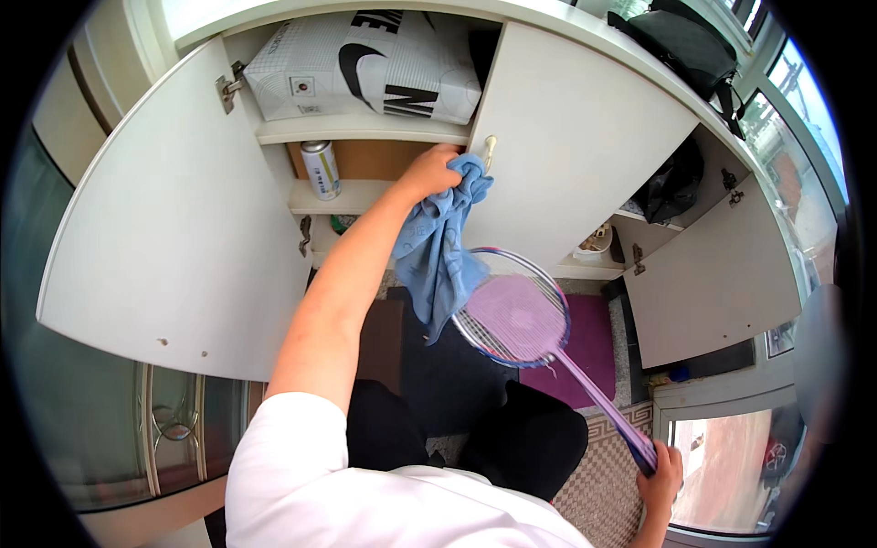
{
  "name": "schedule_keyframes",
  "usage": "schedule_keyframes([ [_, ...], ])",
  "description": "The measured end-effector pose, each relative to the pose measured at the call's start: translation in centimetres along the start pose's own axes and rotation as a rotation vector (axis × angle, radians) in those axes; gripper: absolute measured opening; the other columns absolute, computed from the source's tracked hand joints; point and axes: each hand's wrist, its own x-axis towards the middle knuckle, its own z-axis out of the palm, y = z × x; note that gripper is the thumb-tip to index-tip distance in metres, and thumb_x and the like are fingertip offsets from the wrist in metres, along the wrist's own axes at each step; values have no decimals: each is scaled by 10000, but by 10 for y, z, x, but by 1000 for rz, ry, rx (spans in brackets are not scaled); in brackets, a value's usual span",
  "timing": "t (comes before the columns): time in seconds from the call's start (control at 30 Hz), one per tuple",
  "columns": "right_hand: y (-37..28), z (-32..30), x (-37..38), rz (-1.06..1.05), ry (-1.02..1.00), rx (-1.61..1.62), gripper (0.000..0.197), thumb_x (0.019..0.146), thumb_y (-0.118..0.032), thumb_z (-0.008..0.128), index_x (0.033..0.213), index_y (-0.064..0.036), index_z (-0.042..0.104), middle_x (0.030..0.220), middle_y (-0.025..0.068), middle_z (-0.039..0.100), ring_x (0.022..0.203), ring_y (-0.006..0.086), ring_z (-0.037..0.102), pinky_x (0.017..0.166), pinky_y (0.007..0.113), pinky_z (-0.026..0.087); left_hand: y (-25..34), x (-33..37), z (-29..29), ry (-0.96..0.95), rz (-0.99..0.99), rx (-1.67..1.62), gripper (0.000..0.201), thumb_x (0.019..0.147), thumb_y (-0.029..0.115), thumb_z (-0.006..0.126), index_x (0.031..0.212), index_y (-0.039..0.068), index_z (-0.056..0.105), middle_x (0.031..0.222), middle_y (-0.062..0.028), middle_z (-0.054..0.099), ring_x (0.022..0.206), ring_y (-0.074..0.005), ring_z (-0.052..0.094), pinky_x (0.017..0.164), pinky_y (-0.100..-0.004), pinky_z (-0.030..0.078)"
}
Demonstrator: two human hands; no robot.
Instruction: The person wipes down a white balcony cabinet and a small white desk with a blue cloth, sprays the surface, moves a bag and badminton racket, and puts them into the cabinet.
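A white cabinet (pixel 274 175) runs along the far side of the room, curving from eleven o'clock round to three. Its left door (pixel 164 247) swings wide at nine, its right door (pixel 722 283) stands open at three, and the middle door (pixel 575 128) sits closed at one, with pale shelves (pixel 365 128) showing at eleven. Over at two, a tall window (pixel 808 100) lets daylight in, and a lower pane (pixel 722 466) glows at four. Eight o'clock has a dark green glazed panel (pixel 96 438) with metal bars. Down on the floor I see a dark mat (pixel 448 388) at six, a purple mat (pixel 596 333) near four, and key-patterned floor covering (pixel 589 484) at five.
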Motion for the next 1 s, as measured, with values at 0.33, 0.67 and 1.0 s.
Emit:
schedule_keyframes([
  [0.33, -59, -45, -64, 119, -77, 265, 581, 512, -36, 636, 1086, -51, 543, 954, 181, 533, 882, 376, 526, 774, 420, 437, -6, -58, 41, -76, 34, -522, 229, 704, 59, 605, 923, 1, 644, 1164, -131, 558, 1015, -248, 565, 834, -335, 468],
  [0.67, -117, -26, -11, 4, 91, 389, 534, 529, 35, 646, 1045, -17, 519, 924, 157, 513, 826, 346, 532, 738, 380, 439, 74, -142, 69, -244, 236, -548, 188, 705, 105, 583, 876, 33, 618, 1131, -113, 566, 975, -243, 565, 823, -327, 455],
  [1.0, -162, -30, 20, 228, -92, 608, 676, 584, -75, 805, 1167, -26, 466, 1001, 126, 536, 917, 260, 531, 829, 342, 422, 156, -159, 172, -585, 483, -765, 188, 611, 64, 585, 797, 39, 599, 1303, -161, 471, 1067, -314, 539, 824, -354, 445],
])
